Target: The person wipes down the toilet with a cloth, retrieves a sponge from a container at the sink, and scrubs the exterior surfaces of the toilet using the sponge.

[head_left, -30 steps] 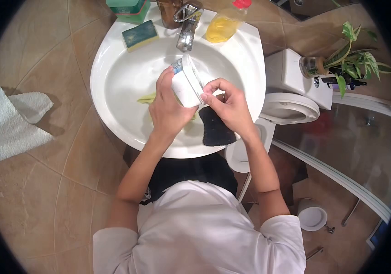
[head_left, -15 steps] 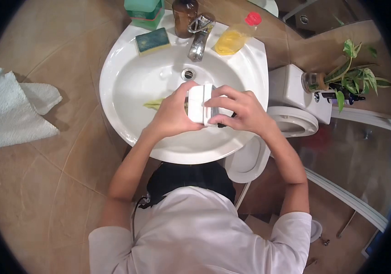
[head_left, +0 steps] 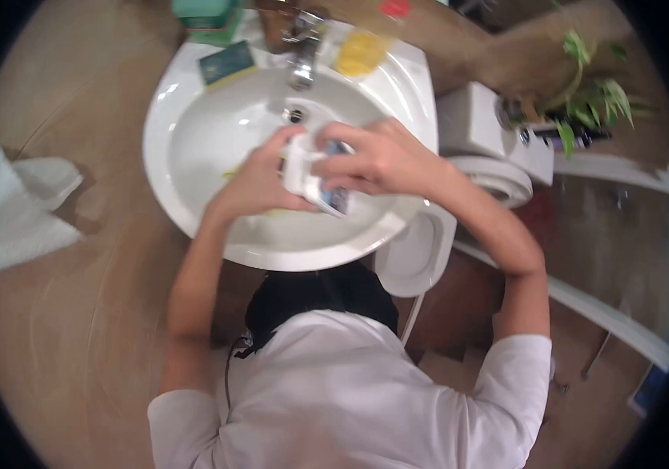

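Note:
Over the washbasin (head_left: 194, 148), both hands are at a small white box-shaped object (head_left: 295, 164) with rounded edges and a bluish, patterned face on its right side. Blur hides its exact kind. My left hand (head_left: 258, 184) grips it from the left, thumb on the near side and fingers on the far side. My right hand (head_left: 370, 160) reaches in from the right, its bent fingers on the object's top and patterned face. Behind my left hand, a yellowish-green strip shows in the basin, mostly covered.
Along the basin's back stand a green container (head_left: 209, 19), a sponge (head_left: 227, 64), a brown bottle (head_left: 276, 23), the tap (head_left: 302, 66) and a bottle of yellow liquid (head_left: 362, 53). White cloth (head_left: 14, 207) lies left. Right are a toilet (head_left: 475, 133) and a plant (head_left: 584, 98).
The view has shifted, so the basin appears further up and left. The white object has turned, showing more of its bluish face, and my right fingers have shifted over it.

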Motion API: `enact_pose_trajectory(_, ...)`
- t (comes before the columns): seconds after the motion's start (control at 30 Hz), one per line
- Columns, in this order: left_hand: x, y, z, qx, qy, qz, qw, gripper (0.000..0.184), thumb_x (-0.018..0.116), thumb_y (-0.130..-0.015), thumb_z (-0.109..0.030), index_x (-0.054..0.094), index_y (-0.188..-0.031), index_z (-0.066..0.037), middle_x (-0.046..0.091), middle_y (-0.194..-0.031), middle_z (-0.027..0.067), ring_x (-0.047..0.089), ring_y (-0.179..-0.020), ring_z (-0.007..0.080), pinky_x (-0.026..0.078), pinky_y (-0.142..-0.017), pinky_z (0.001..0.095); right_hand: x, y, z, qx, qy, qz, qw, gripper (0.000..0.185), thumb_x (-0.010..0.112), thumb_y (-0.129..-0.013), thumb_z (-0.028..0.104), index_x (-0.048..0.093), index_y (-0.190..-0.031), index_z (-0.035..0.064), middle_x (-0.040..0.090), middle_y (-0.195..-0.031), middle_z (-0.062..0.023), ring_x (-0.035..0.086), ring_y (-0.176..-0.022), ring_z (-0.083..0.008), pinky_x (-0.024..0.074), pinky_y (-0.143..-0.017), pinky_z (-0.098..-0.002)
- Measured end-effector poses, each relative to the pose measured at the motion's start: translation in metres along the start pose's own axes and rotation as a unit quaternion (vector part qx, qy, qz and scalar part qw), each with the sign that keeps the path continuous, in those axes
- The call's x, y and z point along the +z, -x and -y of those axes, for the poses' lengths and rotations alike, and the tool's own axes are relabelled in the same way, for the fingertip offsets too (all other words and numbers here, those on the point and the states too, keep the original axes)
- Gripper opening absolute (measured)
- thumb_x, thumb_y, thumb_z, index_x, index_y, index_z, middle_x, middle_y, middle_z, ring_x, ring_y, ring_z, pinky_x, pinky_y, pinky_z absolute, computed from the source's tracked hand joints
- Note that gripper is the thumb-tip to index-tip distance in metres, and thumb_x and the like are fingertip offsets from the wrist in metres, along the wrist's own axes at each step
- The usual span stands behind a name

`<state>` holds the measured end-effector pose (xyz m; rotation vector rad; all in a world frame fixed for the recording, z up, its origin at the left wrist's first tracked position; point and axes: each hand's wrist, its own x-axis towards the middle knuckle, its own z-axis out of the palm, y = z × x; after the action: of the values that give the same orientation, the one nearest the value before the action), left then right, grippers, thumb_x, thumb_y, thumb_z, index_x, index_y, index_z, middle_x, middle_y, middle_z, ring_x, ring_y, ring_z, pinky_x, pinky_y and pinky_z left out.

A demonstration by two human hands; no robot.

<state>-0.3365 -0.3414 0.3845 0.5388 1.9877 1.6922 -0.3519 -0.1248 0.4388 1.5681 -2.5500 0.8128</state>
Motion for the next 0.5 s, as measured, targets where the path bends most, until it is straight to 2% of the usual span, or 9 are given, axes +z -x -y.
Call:
enact_pose_trajectory(0.07,-0.004,-0.005,-0.006,-0.015,-0.04,0.014,0.999,0.089,0.085,-0.047,-0.012,0.04,-0.123,-0.005,0.053,-0.11,0.0079,0.053,-0.101,0.0163,0.046,-0.082,0.0322,-0.005,-0.004,0.0,-0.004,0.0,0.038,0.999,0.022,0.07,-0.069,0.023,0.059,-0.087,0.0157,0.053,-0.098,0.0,0.054,-0.05,-0.0207,0.0411,-0.044,-0.0321)
enact_pose_trajectory(0.13,-0.005,-0.009,0.002,0.0,-0.057,0.04,0.998,0.09,0.085,-0.046,-0.01,0.039,-0.124,-0.005,0.052,-0.113,0.0075,0.051,-0.104,0.0153,0.045,-0.085,0.0323,-0.003,-0.01,-0.001,-0.016,-0.044,0.008,0.999,0.022,0.069,-0.068,0.02,0.055,-0.083,0.0132,0.052,-0.098,-0.0005,0.055,-0.052,-0.0234,0.0413,-0.044,-0.0336)
enact_pose_trajectory(0.17,-0.006,-0.012,0.008,-0.006,-0.068,0.04,0.997,0.09,0.083,-0.047,-0.007,0.038,-0.125,-0.005,0.05,-0.115,0.0078,0.05,-0.106,0.0159,0.044,-0.088,0.0322,-0.003,-0.011,-0.003,0.002,-0.037,0.008,0.999,0.022,0.069,-0.068,0.02,0.055,-0.083,0.0132,0.052,-0.098,-0.0005,0.055,-0.052,-0.0234,0.0413,-0.044,-0.0336)
enact_pose_trajectory(0.23,-0.005,-0.013,0.018,-0.007,-0.079,0.053,0.995,0.09,0.082,-0.047,-0.004,0.038,-0.125,-0.005,0.049,-0.117,0.0081,0.048,-0.109,0.0165,0.042,-0.091,0.0321,-0.005,-0.009,-0.007,-0.026,0.011,0.037,0.999,0.024,0.069,-0.067,0.017,0.052,-0.083,0.0123,0.051,-0.094,-0.0019,0.055,-0.055,-0.0248,0.0415,-0.045,-0.0355)
enact_pose_trajectory(0.3,-0.006,-0.009,0.027,-0.071,0.043,-0.007,0.997,0.09,0.079,-0.049,0.001,0.035,-0.127,-0.005,0.048,-0.118,0.0083,0.048,-0.11,0.0186,0.041,-0.094,0.0321,-0.012,0.005,-0.018,-0.015,0.028,0.044,0.999,0.025,0.069,-0.067,0.017,0.051,-0.084,0.0121,0.05,-0.092,-0.0026,0.055,-0.057,-0.0248,0.0409,-0.045,-0.0368)
enact_pose_trajectory(0.37,-0.01,-0.004,0.042,-0.069,0.049,-0.015,0.996,0.089,0.077,-0.051,0.003,0.033,-0.127,-0.005,0.048,-0.118,0.0093,0.048,-0.11,0.0207,0.041,-0.094,0.0324,-0.01,0.027,-0.027,0.016,0.049,0.025,0.998,0.026,0.069,-0.067,0.016,0.05,-0.085,0.0119,0.05,-0.089,-0.0025,0.056,-0.057,-0.0245,0.0413,-0.045,-0.0365)
enact_pose_trajectory(0.47,-0.02,0.003,0.066,-0.086,0.073,-0.131,0.985,0.088,0.076,-0.053,0.005,0.031,-0.128,-0.003,0.047,-0.12,0.011,0.048,-0.112,0.0216,0.04,-0.096,0.0329,0.005,0.061,-0.037,0.074,0.105,0.059,0.99,0.025,0.068,-0.068,0.018,0.051,-0.086,0.0117,0.052,-0.086,-0.003,0.057,-0.059,-0.0242,0.0424,-0.046,-0.0366)
enact_pose_trajectory(0.5,-0.022,0.005,0.07,-0.084,0.069,-0.135,0.985,0.088,0.076,-0.053,0.005,0.031,-0.128,-0.003,0.047,-0.12,0.011,0.048,-0.112,0.0216,0.04,-0.096,0.0329,0.013,0.072,-0.041,0.107,0.133,0.081,0.982,0.026,0.068,-0.068,0.018,0.052,-0.088,0.0116,0.053,-0.087,-0.0032,0.058,-0.06,-0.0242,0.0429,-0.047,-0.0366)
